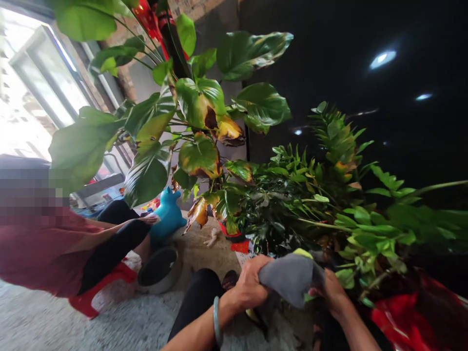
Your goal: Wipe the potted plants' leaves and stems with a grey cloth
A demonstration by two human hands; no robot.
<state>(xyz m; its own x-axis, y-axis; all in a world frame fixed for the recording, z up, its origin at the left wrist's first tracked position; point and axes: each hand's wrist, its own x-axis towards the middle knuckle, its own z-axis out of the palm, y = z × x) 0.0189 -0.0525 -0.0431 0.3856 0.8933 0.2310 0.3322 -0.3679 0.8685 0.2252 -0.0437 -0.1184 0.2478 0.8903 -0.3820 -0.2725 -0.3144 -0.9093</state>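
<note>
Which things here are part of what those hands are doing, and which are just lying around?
Part of it:
left hand
right hand
grey cloth
leafy plant

Just lying around:
blue toy animal
red stool
round bowl

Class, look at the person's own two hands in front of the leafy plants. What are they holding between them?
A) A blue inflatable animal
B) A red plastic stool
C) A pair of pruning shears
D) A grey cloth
D: the grey cloth is bunched between the left hand and the right hand.
</note>
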